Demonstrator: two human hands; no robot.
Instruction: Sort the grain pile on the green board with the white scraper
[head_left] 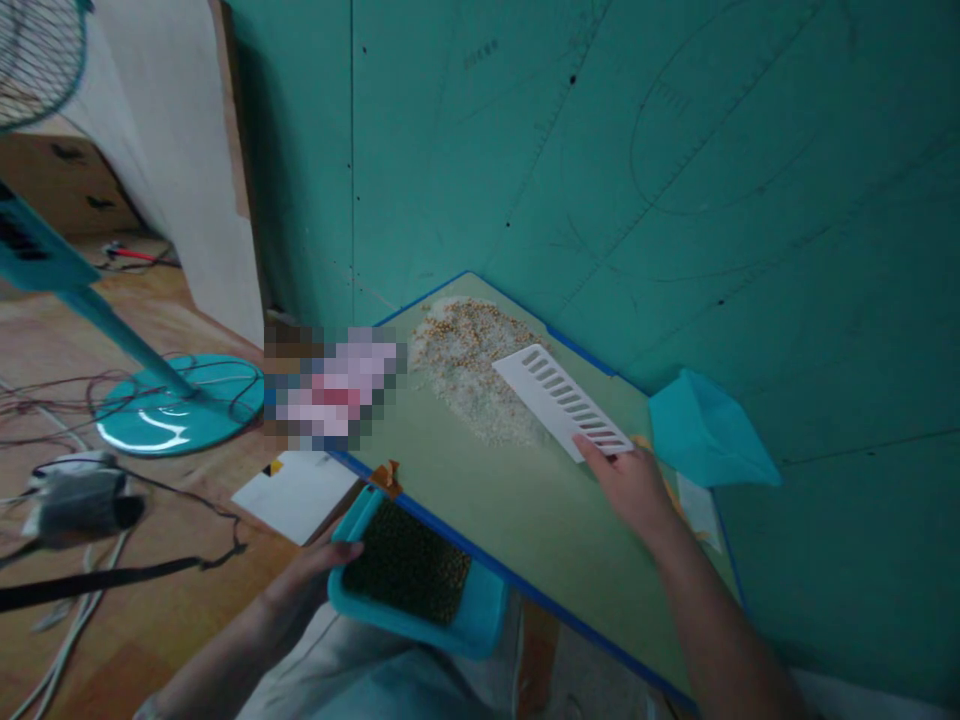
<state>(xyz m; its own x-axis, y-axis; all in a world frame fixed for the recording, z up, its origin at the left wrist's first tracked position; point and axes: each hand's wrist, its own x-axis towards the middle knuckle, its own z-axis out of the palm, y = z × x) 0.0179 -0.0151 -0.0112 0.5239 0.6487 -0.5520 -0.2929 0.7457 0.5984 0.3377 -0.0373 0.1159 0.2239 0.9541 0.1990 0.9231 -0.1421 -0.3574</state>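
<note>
My right hand [630,485] is closed on the near end of a white slotted scraper [559,400], which lies slanted on a pale green board [525,510] with a blue edge. The scraper's far end touches a pile of mixed white and tan grains [469,355] at the board's far corner. My left hand [304,580] grips the left rim of a teal tray [480,620] filled with dark green grains, held below the board's near edge over my lap.
A teal folded bag [705,430] lies at the board's right corner. A teal wall [675,150] rises behind. On the wooden floor at left stand a fan base [176,405], cables, a grey device [79,495] and a white sheet [296,490]. A blurred-out patch sits by the board's left edge.
</note>
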